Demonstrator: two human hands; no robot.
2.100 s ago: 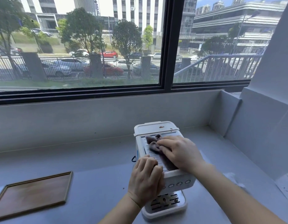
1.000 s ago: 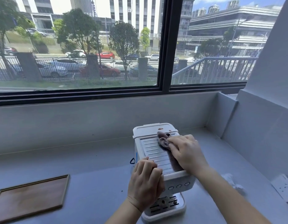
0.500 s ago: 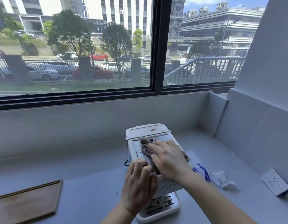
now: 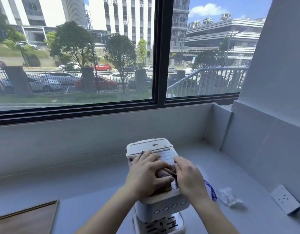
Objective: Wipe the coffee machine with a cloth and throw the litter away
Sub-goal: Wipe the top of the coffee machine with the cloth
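Observation:
The white coffee machine (image 4: 162,206) stands on the grey counter (image 4: 95,183) right in front of me. A brownish-grey cloth (image 4: 165,173) lies bunched on its ribbed top. My left hand (image 4: 145,173) is pressed down on the cloth, and a bit of cloth shows past its fingers at the machine's left edge. My right hand (image 4: 189,179) lies flat along the top's right edge, its thumb side touching the cloth. To the right of the machine lie a blue-and-white wrapper (image 4: 211,191) and a crumpled white paper (image 4: 230,198).
A wooden tray (image 4: 27,220) lies at the counter's near left. A white socket block (image 4: 285,201) sits on the counter's far right by the wall (image 4: 263,149). A low grey backsplash runs behind the machine under a large window.
My left hand has left the machine's front corner and moved up onto the cloth. My right hand has slid off the cloth to the top's right edge. The view has shifted and now shows the litter.

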